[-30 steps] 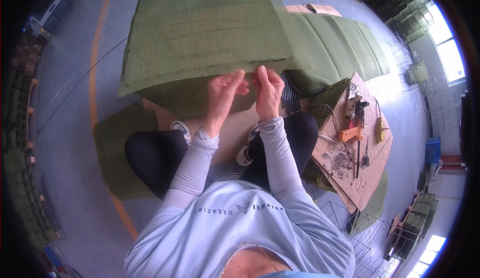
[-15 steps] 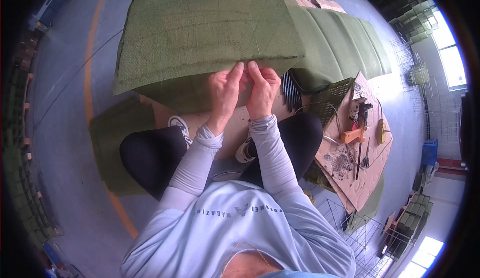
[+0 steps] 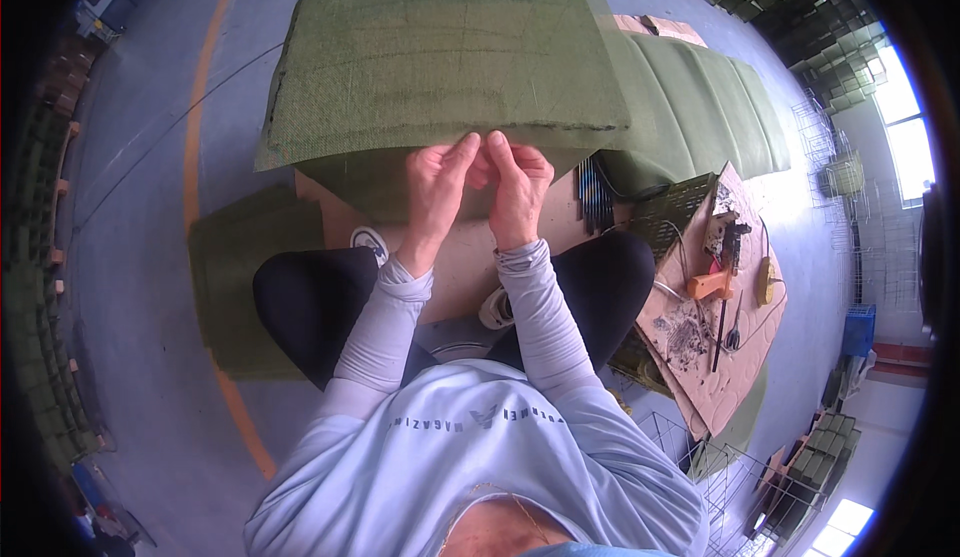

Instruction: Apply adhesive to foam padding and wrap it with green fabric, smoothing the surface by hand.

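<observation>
A large sheet of green mesh fabric spreads out before me, its near edge bordered by a dark line. At the middle of that edge, my left hand pinches the mesh between thumb and fingers. Close beside it on the right, my right hand grips the same edge, thumb on top. Both thumb tips almost meet. The fingers under the mesh are partly hidden.
To my right, a glue gun with an orange handle lies on stained cardboard over a green crate. Several dark rods lie beside the crate. More green mesh is at the far right, with folded mesh on the left floor.
The view has shifted slightly, so the mesh sits a little further right. Both hands still pinch its near edge, nearly unmoved.
</observation>
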### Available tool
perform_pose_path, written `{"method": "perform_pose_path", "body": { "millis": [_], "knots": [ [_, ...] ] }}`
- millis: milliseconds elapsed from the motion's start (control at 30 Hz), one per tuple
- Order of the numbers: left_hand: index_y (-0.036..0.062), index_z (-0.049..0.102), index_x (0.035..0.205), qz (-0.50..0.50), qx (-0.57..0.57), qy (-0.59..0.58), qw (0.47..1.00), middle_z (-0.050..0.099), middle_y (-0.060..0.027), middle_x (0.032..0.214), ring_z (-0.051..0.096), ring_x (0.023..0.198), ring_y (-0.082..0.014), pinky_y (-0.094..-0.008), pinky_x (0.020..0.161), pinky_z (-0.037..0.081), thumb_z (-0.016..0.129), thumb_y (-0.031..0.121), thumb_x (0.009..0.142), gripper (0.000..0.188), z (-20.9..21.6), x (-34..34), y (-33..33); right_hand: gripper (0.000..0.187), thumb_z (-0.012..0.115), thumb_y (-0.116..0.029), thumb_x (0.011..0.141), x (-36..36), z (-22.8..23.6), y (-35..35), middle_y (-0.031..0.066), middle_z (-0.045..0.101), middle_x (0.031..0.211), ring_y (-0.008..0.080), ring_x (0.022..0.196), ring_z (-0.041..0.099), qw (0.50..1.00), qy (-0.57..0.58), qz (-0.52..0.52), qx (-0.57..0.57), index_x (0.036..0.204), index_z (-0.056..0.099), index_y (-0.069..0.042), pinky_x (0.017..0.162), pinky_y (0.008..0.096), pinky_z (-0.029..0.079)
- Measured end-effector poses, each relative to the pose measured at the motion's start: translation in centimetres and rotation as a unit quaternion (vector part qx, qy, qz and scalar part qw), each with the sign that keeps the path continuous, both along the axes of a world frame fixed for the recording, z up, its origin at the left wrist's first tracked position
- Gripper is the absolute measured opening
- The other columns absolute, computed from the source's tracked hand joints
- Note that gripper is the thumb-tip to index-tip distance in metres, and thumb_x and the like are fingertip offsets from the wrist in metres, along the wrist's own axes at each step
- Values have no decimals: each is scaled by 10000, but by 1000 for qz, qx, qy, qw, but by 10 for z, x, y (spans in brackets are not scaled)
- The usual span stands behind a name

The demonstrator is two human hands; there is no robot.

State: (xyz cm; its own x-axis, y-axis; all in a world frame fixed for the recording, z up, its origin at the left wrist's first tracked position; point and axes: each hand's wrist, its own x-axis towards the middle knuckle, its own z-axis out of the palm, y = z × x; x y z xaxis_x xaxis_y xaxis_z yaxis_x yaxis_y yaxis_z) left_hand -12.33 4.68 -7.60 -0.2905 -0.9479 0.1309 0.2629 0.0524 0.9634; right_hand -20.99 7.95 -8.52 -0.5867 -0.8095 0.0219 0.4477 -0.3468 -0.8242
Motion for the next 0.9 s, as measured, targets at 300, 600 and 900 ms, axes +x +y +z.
{"method": "perform_pose_path", "body": {
  "millis": [300, 600, 900],
  "knots": [
    [-13, 664, 798, 57, 39, 35, 997, 598, -29, 619, 525, 508, -71, -206, 466, 409, 598, 198, 908, 248, -11, -7, 5, 135, 674, -101, 835, 7, 4, -4, 40, 613, 668, 83, 557, 515, 1000, -11, -20, 4, 778, 649, 18, 510, 216, 395],
    [-5, 619, 997, -271, 134, 19, 953, 586, -20, 659, 533, 504, -69, -185, 460, 431, 488, 251, 961, 290, 38, 84, -22, 209, 719, -191, 808, -10, -3, -3, 21, 597, 633, 75, 557, 503, 997, 55, -12, 47, 724, 647, -14, 533, 214, 376],
    [7, 612, 1046, -155, 190, 52, 968, 587, -11, 672, 519, 507, -47, -180, 445, 417, 509, 258, 955, 287, 2, 113, -15, 229, 724, -218, 807, -9, -4, -3, 14, 602, 641, 66, 566, 512, 995, 76, -21, 63, 724, 640, -21, 536, 201, 382]
  ]
}}
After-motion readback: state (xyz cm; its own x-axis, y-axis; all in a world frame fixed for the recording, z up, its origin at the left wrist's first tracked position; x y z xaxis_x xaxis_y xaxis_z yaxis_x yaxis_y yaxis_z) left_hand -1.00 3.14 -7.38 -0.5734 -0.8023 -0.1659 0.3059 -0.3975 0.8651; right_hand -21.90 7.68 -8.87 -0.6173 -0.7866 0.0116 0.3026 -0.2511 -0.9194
